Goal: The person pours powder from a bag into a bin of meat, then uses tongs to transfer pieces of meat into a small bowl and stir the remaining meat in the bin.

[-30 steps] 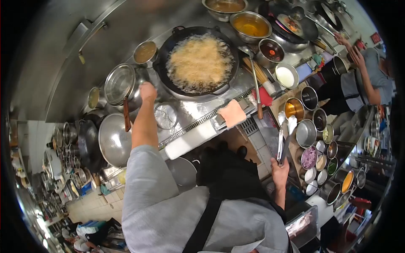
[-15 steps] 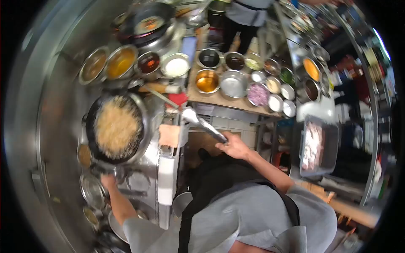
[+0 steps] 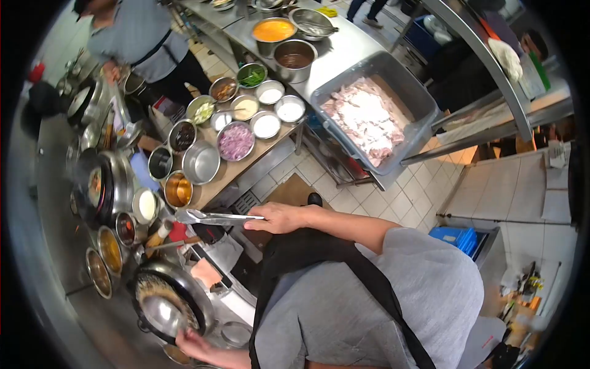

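Note:
My right hand (image 3: 276, 218) is closed round the handle of a long metal utensil (image 3: 215, 218), whose broad end points left, beside the prep table. At the lower left my left hand (image 3: 195, 344) is at the edge of a round, shiny metal bowl (image 3: 161, 315), its fingers closed on it. The bowl is over the wok (image 3: 200, 298) and hides part of the pale frying food (image 3: 149, 284) in it. A pink cloth or sponge (image 3: 206, 272) lies on the counter edge, between the wok and my body.
Pots and bowls of ingredients, among them chopped onion (image 3: 236, 141), stand on the prep table. A grey tub (image 3: 424, 117) of raw meat is at the upper right. Sauce pots (image 3: 98, 273) line the left counter. Another person (image 3: 132, 34) stands at the upper left.
The view has turned to the right, bringing the grey tub nearer the middle. My left hand has moved from the counter beside the wok to the metal bowl, now over the wok.

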The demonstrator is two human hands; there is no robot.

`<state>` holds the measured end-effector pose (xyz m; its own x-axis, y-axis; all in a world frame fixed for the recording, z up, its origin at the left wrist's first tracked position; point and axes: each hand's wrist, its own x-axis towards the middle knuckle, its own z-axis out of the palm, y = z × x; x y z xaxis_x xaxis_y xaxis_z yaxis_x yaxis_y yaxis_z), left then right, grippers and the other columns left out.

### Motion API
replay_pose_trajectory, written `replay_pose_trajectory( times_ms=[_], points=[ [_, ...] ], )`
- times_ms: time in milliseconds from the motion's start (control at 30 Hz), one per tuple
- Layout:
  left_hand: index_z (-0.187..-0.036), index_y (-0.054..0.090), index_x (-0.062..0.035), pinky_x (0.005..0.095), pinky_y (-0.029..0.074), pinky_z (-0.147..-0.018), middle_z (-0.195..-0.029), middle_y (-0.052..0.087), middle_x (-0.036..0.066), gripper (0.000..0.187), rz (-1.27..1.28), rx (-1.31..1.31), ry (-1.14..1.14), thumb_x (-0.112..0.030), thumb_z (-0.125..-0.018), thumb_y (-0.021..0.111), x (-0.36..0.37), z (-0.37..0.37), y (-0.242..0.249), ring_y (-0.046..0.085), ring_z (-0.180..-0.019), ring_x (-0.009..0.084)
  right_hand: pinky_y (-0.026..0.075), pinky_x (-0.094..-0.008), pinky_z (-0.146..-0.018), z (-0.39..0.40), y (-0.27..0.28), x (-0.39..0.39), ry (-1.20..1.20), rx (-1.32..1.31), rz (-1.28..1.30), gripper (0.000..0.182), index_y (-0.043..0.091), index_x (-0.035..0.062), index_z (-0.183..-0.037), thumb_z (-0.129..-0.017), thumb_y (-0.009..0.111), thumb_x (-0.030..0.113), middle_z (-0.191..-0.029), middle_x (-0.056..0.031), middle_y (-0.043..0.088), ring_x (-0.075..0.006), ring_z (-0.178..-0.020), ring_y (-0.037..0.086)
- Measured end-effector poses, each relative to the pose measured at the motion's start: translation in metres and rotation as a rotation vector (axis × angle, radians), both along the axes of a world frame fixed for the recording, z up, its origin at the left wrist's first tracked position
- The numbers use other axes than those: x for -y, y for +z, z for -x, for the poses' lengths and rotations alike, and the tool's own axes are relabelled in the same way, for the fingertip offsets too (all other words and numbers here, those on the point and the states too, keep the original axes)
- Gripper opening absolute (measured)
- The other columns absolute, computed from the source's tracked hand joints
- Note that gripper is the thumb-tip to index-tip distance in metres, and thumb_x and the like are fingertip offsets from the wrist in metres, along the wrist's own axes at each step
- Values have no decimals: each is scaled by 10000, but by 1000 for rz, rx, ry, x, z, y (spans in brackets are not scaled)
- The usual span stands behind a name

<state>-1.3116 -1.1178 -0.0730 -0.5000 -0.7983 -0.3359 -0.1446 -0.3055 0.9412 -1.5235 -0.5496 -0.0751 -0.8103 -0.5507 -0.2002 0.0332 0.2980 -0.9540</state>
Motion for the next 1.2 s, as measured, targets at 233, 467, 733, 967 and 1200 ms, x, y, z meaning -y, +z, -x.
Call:
replay_pose_trajectory(
  times_ms=[233, 467, 733, 967, 1200],
  points=[
    [-893, 594, -102, 231, 497, -551, -845, 667, 1, 173, -330, -76, -507, -120, -1016, 714, -297, 193, -49, 593, -595, 109, 525, -485, -926, -9, 35, -154, -319, 21, 22, 490, 611, -12, -1337, -1055, 606, 388, -1172, -284, 687, -411, -1057, 674],
    [-911, 569, -109, 263, 578, -542, -680, 639, 30, 176, -315, -16, -868, -143, -1035, 690, -447, 284, -24, 627, -524, 128, 540, -494, -931, -49, 17, -326, -855, -140, -300, 436, 646, -16, -1287, -1036, 633, 340, -1092, -283, 724, -467, -1043, 684],
    [-978, 540, -117, 314, 588, -558, -643, 597, 31, 176, -280, 14, -1044, -154, -1023, 705, -547, 359, 9, 579, -445, 168, 541, -505, -975, -15, 19, -455, -1057, 179, -957, 359, 712, -30, -1201, -976, 684, 248, -1123, -288, 730, -449, -1108, 694],
    [-1008, 549, -93, 309, 548, -509, -674, 611, 46, 152, -364, -28, -1178, -131, -1026, 695, -600, 439, 3, 603, -469, 186, 557, -476, -924, 50, 69, -503, -805, 294, -1111, 352, 750, -65, -1065, -877, 721, 232, -1129, -272, 733, -407, -1104, 715],
    [-980, 532, -74, 296, 552, -500, -684, 596, 54, 160, -343, -51, -1363, -113, -1028, 679, -646, 513, -3, 611, -487, 175, 577, -482, -857, 104, 117, -486, -577, 456, -1250, 306, 761, -55, -1042, -820, 674, 136, -1073, -265, 741, -430, -1019, 730]
  ],
)
